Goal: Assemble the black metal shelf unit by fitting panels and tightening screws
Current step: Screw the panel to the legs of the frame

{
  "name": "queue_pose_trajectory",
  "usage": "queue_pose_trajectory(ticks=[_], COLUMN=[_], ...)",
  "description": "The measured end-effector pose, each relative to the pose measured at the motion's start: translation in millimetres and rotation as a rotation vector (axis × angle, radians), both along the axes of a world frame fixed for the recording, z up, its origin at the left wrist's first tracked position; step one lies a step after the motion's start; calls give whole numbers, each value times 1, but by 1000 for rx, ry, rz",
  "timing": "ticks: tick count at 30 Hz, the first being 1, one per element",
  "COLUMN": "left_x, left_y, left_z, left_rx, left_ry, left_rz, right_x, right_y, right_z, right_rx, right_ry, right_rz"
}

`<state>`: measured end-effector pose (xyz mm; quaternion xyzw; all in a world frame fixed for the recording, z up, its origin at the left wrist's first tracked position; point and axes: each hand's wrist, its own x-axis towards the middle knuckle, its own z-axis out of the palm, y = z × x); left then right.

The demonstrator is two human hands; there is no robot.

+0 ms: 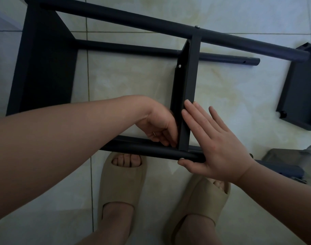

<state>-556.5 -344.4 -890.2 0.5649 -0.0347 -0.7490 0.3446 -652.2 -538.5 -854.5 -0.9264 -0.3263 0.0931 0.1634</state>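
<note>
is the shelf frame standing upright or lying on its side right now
Lying on its side: the shelf frame's long poles run level above the tiled floor, and its fitted panel stands on edge.

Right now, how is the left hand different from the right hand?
The left hand curls its fingers into the corner where the middle panel meets the near tube; the right hand is flat and spread. The left hand sits left of the panel, the right hand presses its right side. Both touch the shelf frame.

Head-worn view, steeply downward, close.
</note>
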Motion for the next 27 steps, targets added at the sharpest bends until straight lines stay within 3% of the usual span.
queue_pose_trajectory(ticks=[27], left_x=[0], left_y=[2], left_z=[0], left_rx=[-39], left_ry=[16], left_rz=[41], right_x=[0], right_y=[0], right_z=[1], right_rx=[-2], right_ry=[1], right_rz=[0])
